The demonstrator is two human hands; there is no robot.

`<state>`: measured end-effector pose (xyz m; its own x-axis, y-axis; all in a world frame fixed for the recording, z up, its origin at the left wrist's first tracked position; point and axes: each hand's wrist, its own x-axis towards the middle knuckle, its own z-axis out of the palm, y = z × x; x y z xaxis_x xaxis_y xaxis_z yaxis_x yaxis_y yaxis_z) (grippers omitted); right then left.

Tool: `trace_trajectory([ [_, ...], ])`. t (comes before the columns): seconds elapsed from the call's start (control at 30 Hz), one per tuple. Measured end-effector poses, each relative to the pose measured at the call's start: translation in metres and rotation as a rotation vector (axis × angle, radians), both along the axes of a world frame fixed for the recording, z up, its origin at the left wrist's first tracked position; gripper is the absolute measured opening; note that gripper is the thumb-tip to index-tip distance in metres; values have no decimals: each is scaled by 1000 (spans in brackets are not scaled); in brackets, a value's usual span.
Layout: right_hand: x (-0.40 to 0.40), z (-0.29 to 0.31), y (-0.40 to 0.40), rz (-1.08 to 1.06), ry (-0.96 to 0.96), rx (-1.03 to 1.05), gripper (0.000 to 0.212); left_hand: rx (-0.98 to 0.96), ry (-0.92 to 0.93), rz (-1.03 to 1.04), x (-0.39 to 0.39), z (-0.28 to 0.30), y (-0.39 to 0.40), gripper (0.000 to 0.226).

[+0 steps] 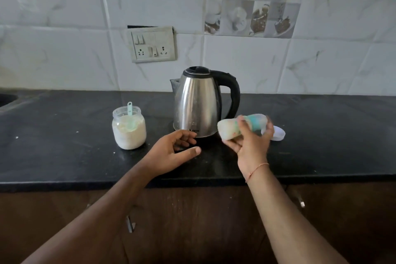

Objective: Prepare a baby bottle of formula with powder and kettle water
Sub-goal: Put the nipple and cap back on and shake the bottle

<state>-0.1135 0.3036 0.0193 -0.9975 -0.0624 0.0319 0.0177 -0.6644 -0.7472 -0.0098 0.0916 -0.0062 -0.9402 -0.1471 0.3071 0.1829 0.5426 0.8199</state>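
My right hand (249, 140) grips a baby bottle (231, 127) lying almost sideways in the air, blurred, with milky white liquid inside and a teal top end pointing right. My left hand (177, 149) hovers open just above the counter, fingers curled near the base of the steel kettle (198, 103). The kettle stands upright with its black lid shut and its handle to the right. Left of it sits an open glass jar of white powder (129, 129) with a pale green scoop (129, 109) stuck in it.
A white cap or lid (278, 134) lies on the black counter (64, 152) behind my right hand. A switch and socket plate (153, 44) is on the tiled wall behind. A sink edge (6, 97) shows at far left. Wooden cabinet fronts run below the counter.
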Motion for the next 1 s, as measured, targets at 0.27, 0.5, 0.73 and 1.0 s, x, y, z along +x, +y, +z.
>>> trace_trajectory([
  [0.27, -1, -3, -1, -43, 17, -18, 77, -16, -5, 5, 0, -1, -1, 56],
  [0.5, 2, 1, -4, 61, 35, 90, 78, -32, 0, 7, 0, -1, -1, 46],
  [0.73, 5, 0, -6, 149, 57, 175, 77, -16, 19, 5, -1, -4, 0, 43],
  [1.0, 7, 0, -8, 210, 68, 181, 77, -33, 10, -12, 0, -2, 1, 36],
])
